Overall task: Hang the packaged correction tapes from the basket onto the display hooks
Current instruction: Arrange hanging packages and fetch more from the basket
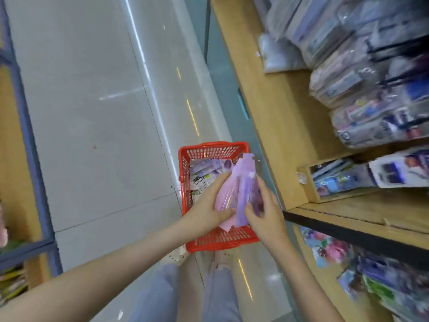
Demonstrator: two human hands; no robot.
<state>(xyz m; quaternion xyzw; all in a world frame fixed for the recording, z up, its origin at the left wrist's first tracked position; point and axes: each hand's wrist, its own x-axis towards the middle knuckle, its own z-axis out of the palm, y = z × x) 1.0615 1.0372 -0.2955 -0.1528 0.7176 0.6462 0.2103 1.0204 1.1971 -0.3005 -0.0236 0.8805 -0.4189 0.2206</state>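
A red plastic basket stands on the floor in front of my feet, with several packaged correction tapes lying inside. Above it I hold a fanned stack of pink and purple packages. My left hand grips the stack from the left, thumb across its lower edge. My right hand pinches the purple packages on the right side of the stack. Hanging packaged goods fill the display at the right; their hooks are blurred.
A wooden shelf unit runs along the right with a small wooden box of items. A lower shelf holds colourful packets. A blue-framed rack stands at the left. Grey tiled floor lies between.
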